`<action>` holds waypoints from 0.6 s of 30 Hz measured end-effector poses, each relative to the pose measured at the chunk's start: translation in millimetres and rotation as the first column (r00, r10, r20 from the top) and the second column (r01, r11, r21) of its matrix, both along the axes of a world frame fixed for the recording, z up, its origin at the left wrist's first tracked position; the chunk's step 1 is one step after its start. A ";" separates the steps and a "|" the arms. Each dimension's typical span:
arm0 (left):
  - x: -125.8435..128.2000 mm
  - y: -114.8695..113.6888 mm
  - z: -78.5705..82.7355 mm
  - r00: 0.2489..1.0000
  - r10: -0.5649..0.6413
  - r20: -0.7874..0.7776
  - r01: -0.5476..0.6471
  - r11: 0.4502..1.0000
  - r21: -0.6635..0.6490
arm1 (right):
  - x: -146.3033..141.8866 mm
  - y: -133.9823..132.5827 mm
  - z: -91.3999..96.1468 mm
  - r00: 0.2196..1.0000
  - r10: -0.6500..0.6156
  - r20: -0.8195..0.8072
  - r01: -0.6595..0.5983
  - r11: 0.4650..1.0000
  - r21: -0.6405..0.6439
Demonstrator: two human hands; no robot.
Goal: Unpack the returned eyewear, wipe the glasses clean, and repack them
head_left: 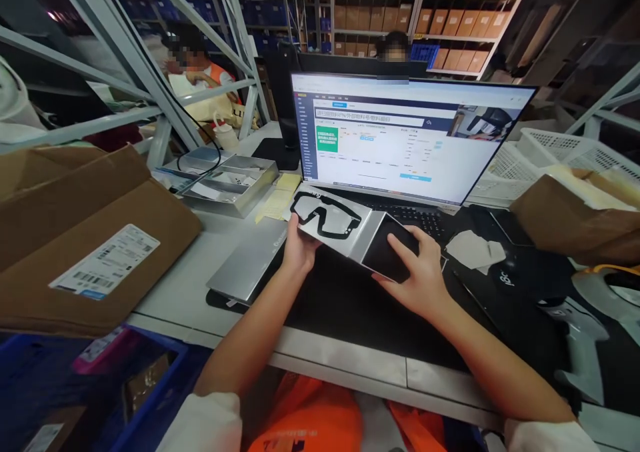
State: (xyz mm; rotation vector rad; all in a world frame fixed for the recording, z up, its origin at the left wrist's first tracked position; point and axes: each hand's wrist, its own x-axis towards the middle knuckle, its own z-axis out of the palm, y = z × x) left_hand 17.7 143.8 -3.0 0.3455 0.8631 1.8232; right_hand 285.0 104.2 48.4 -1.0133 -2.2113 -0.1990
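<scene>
Held up over the desk is a silver goggle box (327, 220) with a black outline of goggles printed on its face. My left hand (299, 247) is closed around its left end, thumb on the printed face. A black inner part (390, 247) shows at the right end, past a silver band. My right hand (417, 269) grips that black part between thumb and fingers; whether it is a separate tray or a flap I cannot tell. A flat silver box (247, 262) lies on the desk behind my left forearm.
A large cardboard box (95, 239) stands at left, beside an open silver tray (245, 199). Behind my hands are a monitor (380, 165) and keyboard (430, 222). Paper pieces (475, 251), a black pouch (525, 275) and a handheld scanner (583, 345) lie at right. Two people sit beyond.
</scene>
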 end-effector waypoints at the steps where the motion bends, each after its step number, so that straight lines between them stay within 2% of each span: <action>1: -4.0 -0.1 -0.8 0.999 0.030 -0.033 -0.030 0.999 0.021 | -1.1 0.5 -1.3 0.999 -0.026 0.045 0.027 1.000 -0.016; 6: -16.7 -5.3 4.7 0.939 0.235 -0.252 -0.201 0.968 0.152 | -1.8 8.1 -6.6 0.962 -0.087 0.260 0.110 0.991 -0.076; 10: -13.8 -11.2 8.9 0.909 0.273 -0.315 -0.218 0.955 0.201 | -3.2 13.4 -13.9 0.949 -0.074 0.306 0.111 0.988 -0.106; 12: -6.9 -12.5 7.3 0.915 0.251 -0.316 -0.206 0.964 0.169 | -5.0 16.2 -18.7 0.963 -0.083 0.254 0.117 0.986 -0.119; 15: 9.6 -12.5 0.2 0.936 0.154 -0.316 -0.141 0.988 0.063 | -8.5 19.7 -22.0 0.977 -0.107 0.184 0.138 0.977 -0.163; 18: 23.8 -10.8 -9.0 0.954 0.086 -0.286 -0.102 0.994 -0.042 | -6.7 21.9 -15.3 0.971 -0.103 0.217 0.160 0.951 -0.266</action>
